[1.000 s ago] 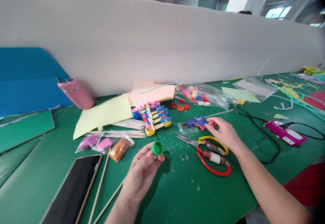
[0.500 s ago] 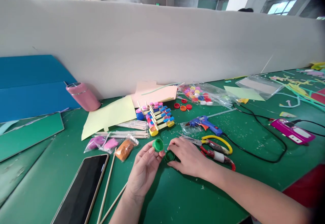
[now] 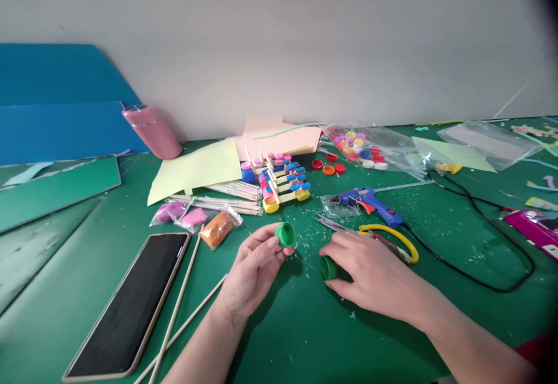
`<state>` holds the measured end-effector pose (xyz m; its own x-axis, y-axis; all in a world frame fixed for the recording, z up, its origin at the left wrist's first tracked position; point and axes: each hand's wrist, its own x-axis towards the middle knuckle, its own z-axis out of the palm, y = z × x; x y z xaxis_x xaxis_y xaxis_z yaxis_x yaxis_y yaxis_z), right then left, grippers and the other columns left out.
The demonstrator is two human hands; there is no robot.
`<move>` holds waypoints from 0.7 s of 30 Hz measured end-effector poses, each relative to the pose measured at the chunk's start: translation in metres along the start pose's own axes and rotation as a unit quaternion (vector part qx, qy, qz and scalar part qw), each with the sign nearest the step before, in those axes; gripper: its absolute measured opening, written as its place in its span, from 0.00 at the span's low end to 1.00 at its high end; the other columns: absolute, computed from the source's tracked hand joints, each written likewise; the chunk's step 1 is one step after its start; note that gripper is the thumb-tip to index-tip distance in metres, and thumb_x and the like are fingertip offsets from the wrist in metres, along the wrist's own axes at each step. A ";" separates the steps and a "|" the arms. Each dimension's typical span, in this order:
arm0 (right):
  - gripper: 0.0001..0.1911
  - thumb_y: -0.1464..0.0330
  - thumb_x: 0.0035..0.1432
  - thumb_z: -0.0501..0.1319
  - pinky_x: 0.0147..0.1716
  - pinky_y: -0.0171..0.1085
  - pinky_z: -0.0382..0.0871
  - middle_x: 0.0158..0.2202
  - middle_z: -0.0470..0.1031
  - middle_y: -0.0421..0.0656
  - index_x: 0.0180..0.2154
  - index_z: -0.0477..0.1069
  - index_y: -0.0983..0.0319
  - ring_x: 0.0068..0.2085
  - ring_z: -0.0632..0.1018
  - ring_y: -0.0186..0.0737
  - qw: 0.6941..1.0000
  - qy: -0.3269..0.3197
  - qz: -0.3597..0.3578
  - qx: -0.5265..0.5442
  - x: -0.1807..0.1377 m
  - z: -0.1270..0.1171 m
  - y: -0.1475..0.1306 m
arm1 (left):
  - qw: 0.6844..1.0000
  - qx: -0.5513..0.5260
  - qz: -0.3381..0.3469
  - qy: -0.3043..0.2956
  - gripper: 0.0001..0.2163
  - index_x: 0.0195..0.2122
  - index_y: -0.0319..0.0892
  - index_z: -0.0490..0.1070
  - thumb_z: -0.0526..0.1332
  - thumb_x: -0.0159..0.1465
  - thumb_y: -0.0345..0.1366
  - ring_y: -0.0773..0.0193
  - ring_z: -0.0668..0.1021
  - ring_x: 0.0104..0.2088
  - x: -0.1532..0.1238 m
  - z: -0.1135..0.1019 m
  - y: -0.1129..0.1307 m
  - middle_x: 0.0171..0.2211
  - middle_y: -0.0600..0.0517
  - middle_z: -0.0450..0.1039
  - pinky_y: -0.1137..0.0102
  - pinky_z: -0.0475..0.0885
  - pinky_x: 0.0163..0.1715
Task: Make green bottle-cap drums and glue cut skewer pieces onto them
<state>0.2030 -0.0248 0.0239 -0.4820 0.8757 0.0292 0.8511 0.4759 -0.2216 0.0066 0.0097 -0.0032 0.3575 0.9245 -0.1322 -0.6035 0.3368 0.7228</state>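
Between the thumb and fingers of my left hand [image 3: 257, 268] is a green bottle cap [image 3: 286, 234], its hollow side facing up and to the right. My right hand [image 3: 366, 262] has its thumb and fingers around a second green cap [image 3: 328, 268] close to the tabletop. Under and behind the right hand lie scissors [image 3: 333, 224] and pliers with a yellow handle [image 3: 394, 239], partly covered. Ahead of both hands stands a small model of sticks and coloured caps [image 3: 281, 180].
A blue glue gun [image 3: 370, 203] trails a black cord at right. Loose red and orange caps [image 3: 328, 169] lie by a bag of caps [image 3: 360, 146]. At left are a phone [image 3: 131, 305], wooden sticks [image 3: 178, 297], bagged clay [image 3: 218, 228] and a pink tumbler [image 3: 152, 131].
My right hand has moved right with its green cap, widening the gap from my left hand. The view has tilted down and shifted left; the left hand still holds its cap.
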 end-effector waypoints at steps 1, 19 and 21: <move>0.10 0.66 0.48 0.65 0.34 0.43 0.66 0.32 0.72 0.44 0.35 0.71 0.61 0.35 0.74 0.47 0.999 -0.012 -0.007 -0.034 -0.002 -0.002 -0.004 | 1.000 0.000 0.003 0.001 0.09 0.35 0.36 0.75 0.65 0.53 0.32 0.64 0.73 0.30 0.000 0.000 0.000 0.29 0.50 0.73 0.70 0.67 0.34; 0.22 0.69 0.56 0.59 0.41 0.41 0.69 0.46 0.69 0.47 0.53 0.63 0.59 0.44 0.72 0.45 0.991 0.016 -0.087 0.100 -0.002 -0.016 -0.002 | 1.000 -0.010 0.019 -0.012 0.09 0.35 0.37 0.75 0.65 0.53 0.31 0.65 0.74 0.29 -0.001 -0.001 0.000 0.28 0.50 0.74 0.69 0.67 0.34; 0.22 0.64 0.58 0.59 0.43 0.39 0.69 0.49 0.67 0.44 0.54 0.62 0.54 0.45 0.72 0.44 0.979 0.082 -0.023 0.183 -0.004 -0.027 0.010 | 1.000 -0.014 0.018 -0.014 0.08 0.35 0.37 0.75 0.65 0.53 0.31 0.65 0.74 0.29 -0.001 0.000 0.001 0.28 0.50 0.74 0.69 0.67 0.34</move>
<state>0.2189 -0.0217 0.0478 -0.4530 0.8693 0.1979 0.6834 0.4811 -0.5491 0.0056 0.0087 -0.0026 0.3556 0.9306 -0.0866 -0.6352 0.3086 0.7080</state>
